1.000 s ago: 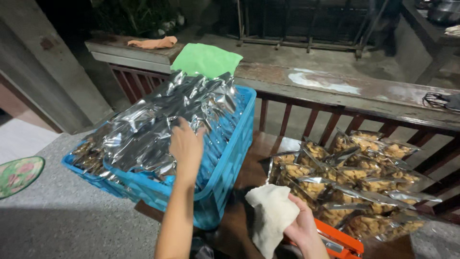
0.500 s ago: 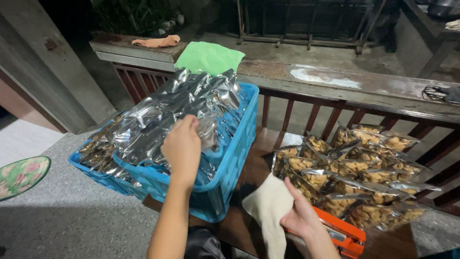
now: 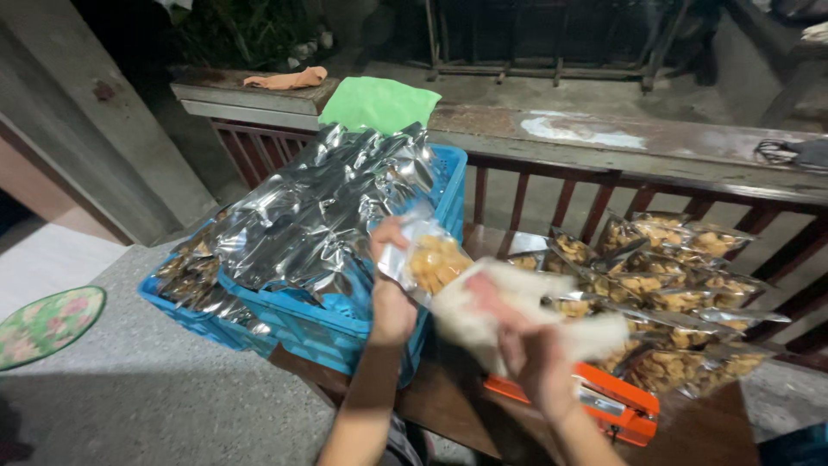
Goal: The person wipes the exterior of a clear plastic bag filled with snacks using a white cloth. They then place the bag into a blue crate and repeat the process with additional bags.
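Pouch (image 3: 429, 259) of golden snacks, clear-fronted, silver-backed, in left hand (image 3: 390, 293) pinching grip; right hand (image 3: 535, 367) clutching white cloth (image 3: 517, 315)

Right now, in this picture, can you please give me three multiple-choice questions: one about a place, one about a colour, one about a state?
1. Where does the green cloth lie?
A. on the ledge behind the blue crate
B. on the floor mat
C. inside the orange tool

2. What colour is the crate that holds the silver pouches?
A. red
B. blue
C. white

3. What is the left hand doing?
A. resting flat on the table
B. hanging free
C. holding up a clear snack pouch

Answers: 1 A, the cloth sits on the ledge just above the crate's far edge. 2 B, the walls and rim are blue. 3 C, its fingers close on the pouch, while the right hand holds a white cloth.
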